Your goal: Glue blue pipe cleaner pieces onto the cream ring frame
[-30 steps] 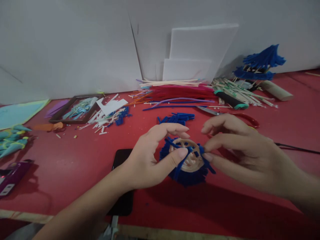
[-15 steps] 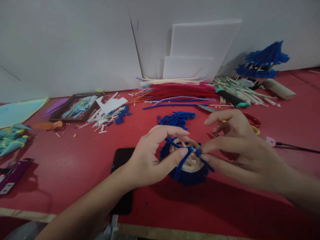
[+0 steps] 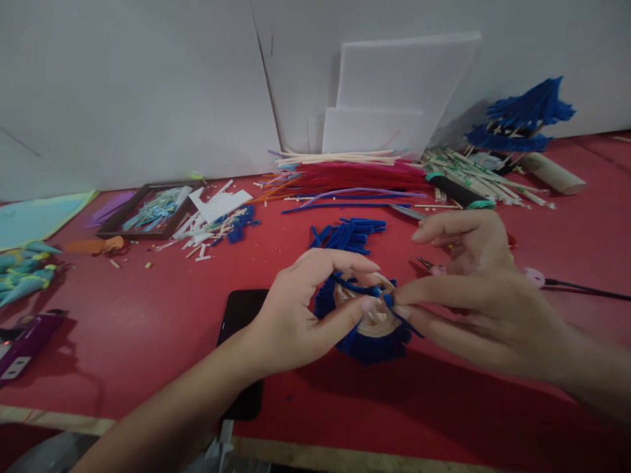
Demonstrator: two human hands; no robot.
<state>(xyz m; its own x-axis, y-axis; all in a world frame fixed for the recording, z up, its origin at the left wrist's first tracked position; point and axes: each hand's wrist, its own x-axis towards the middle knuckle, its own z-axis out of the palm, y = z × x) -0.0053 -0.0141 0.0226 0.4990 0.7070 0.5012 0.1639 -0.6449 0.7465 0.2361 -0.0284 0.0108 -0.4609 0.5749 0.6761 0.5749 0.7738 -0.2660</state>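
Note:
My left hand (image 3: 300, 314) is closed in a pinch on a blue pipe cleaner (image 3: 355, 286), its thumb meeting the curled forefinger. My right hand (image 3: 486, 302) pinches a short end of blue pipe cleaner (image 3: 388, 300) between thumb and forefinger, with its other fingers raised. The two pinches almost touch. Under them is a round piece (image 3: 379, 349) with a beige ringed middle and a fringe of blue pipe cleaners. The fingers cover part of it, and I cannot tell whether it rests on the table. Cut blue pipe cleaners (image 3: 352, 233) lie just beyond.
A black phone (image 3: 241, 315) lies beside my left forearm. Long coloured pipe cleaners (image 3: 359, 177), a dark-handled tool (image 3: 461, 192) and wrapped sticks (image 3: 468, 171) lie toward the wall. At the back right stands a blue roofed model (image 3: 522, 118). A brown frame (image 3: 142, 230) is at left.
My right hand has shifted slightly up and to the right, uncovering a pointed tool tip behind it. My left fingertips have moved a little right, over more of the blue strands.

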